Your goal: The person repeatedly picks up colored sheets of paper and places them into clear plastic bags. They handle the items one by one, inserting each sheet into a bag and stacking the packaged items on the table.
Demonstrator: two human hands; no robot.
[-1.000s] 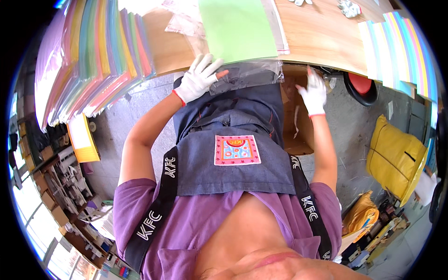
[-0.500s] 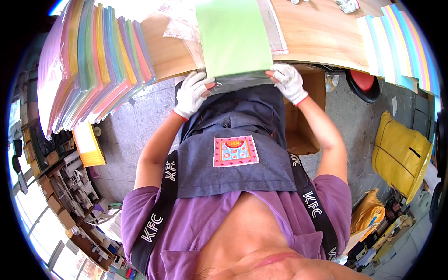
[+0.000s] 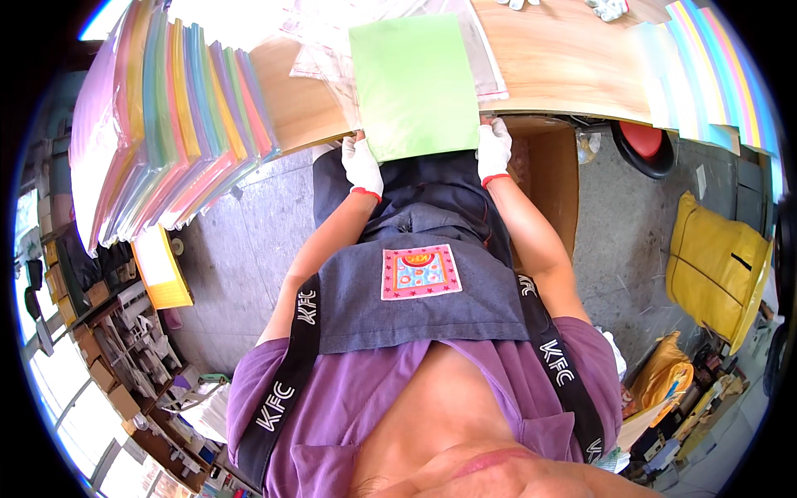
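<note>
A flat pack of light green paper (image 3: 415,87) hangs over the near edge of the table, its near end above my lap. My left hand (image 3: 363,166), in a white knit glove with a red cuff, is closed on the pack's left side near the front corner. On the opposite side, my right hand (image 3: 494,151), gloved alike, grips the right edge. The fingers of both hands are partly hidden beside and under the pack. Clear plastic bags (image 3: 320,62) lie on the table around and beneath the green paper.
Leaning stacks of bagged coloured paper (image 3: 178,108) stand at the table's left end. More coloured paper stacks (image 3: 701,75) are at the right end. White gloves (image 3: 608,8) lie at the far right. Below are an open cardboard box (image 3: 554,178), a red-and-black stool (image 3: 645,149) and a yellow bundle (image 3: 716,266).
Both hands have moved from the clear plastic flap at the near end to the pack's sides. The flap no longer shows, and the green pack's near end has come closer to me.
</note>
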